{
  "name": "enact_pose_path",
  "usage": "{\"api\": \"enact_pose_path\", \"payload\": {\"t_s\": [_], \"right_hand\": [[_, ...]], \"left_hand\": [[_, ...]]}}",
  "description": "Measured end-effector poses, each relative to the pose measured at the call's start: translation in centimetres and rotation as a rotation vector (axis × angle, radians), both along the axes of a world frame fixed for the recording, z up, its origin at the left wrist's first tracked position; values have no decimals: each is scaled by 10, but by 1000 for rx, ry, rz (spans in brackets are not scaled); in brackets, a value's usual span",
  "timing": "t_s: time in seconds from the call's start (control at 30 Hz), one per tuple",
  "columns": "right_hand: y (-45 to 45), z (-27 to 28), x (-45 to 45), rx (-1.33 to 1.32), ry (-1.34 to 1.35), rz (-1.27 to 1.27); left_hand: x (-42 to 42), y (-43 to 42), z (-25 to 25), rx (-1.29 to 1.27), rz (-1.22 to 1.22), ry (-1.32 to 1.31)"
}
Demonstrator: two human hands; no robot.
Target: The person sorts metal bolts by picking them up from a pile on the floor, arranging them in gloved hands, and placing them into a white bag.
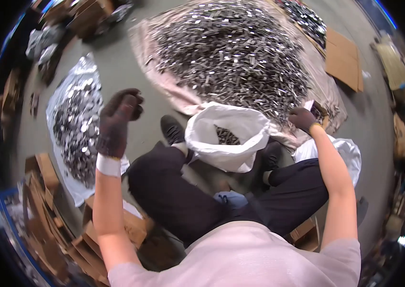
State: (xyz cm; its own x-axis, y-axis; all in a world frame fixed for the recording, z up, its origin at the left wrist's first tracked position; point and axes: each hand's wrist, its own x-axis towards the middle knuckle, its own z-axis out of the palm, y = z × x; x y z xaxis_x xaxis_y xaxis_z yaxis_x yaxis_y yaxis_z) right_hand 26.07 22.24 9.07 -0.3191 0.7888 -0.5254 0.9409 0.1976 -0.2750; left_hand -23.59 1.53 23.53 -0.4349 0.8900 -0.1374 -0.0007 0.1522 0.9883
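Over by the pink cloth's near right corner, right hand looks clenched on a small box; left hand is kinda loose, empty, farther from the white sack between them.

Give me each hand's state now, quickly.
Left dark-gloved hand: open, fingers loosely curled, nothing visible in it.
Right dark-gloved hand: closed, beside the heap of silvery metal pieces; what it holds is unclear.

"What's on your left?"
"You have round metallic pieces heaped on a pale sheet, cardboard boxes nearer you."
"And far right?"
"You can see a flat brown cardboard piece."
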Motion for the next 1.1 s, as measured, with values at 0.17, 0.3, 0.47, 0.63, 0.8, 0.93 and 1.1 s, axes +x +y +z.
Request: {"api": "enact_pose_path", "payload": {"t_s": [0.17, 0.3, 0.47, 0.63, 0.8, 0.93, 1.1], "right_hand": [[29, -69, -14, 16, -165, 32], [39, -112, -46, 66, -236, 151], [49, -125, -118, -9, -217, 300], [58, -164, -144, 31, -158, 306], [56, -196, -122, 213, -66, 356], [45, -223, -112, 387, 129, 343], [41, -216, -112, 325, 16, 325]], "left_hand": [[140, 51, -23, -376, -873, 430], [198, 34, -110, -243, -1153, 1105], [204, 52, -124, -728, -1483, 931], [212, 68, -124, -785, -1615, 866], [215, 84, -117, -629, -1468, 937], [217, 99, -108, -534, -1384, 964], [217, 113, -99, -355, -1235, 954]]}}
